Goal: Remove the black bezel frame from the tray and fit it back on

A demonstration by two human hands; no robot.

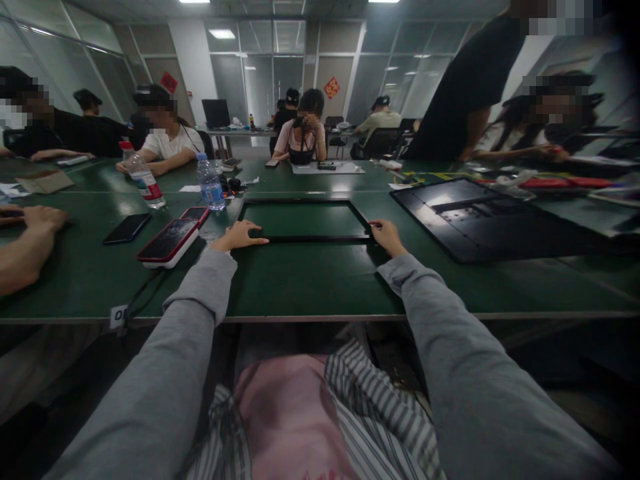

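Gray sleeves extend, fingers holding the black frame by its near corners.

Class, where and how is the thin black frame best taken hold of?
Probably grip the black frame by its two near corners, from left and right together: this wide, thin-barred rectangle is open in the middle, so only its rim offers purchase.

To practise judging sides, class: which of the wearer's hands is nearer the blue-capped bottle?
Left. The left hand, at the near left corner of the black frame, is nearer the camera than the bottle, slightly rightward; the right hand, at the near right corner, is much farther right.
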